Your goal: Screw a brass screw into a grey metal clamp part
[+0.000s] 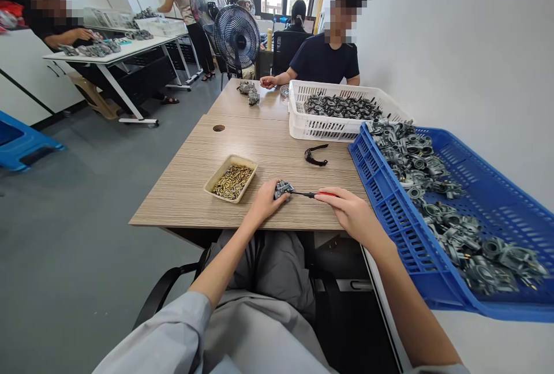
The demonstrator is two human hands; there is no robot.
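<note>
My left hand (pixel 265 202) is closed around a small grey metal carburetor body (pixel 283 188) near the table's front edge. In my right hand (pixel 351 212) is a screwdriver (pixel 324 194) with a red and black handle. Its shaft lies level and points left, and the tip meets the right side of the carburetor; the exact contact point is too small to tell. Just left of my left hand sits a cream tray (pixel 208 187) filled with small brass-coloured pieces (pixel 234 182).
A black wristwatch (pixel 315 155) lies on the wooden table (pixel 268 157). To the right, a blue crate (pixel 392 235) holds many metal carburetor bodies; behind it stands a white crate (pixel 329 130) of dark parts. Across the table sits a person (pixel 324 59) near a few metal parts (pixel 250 91).
</note>
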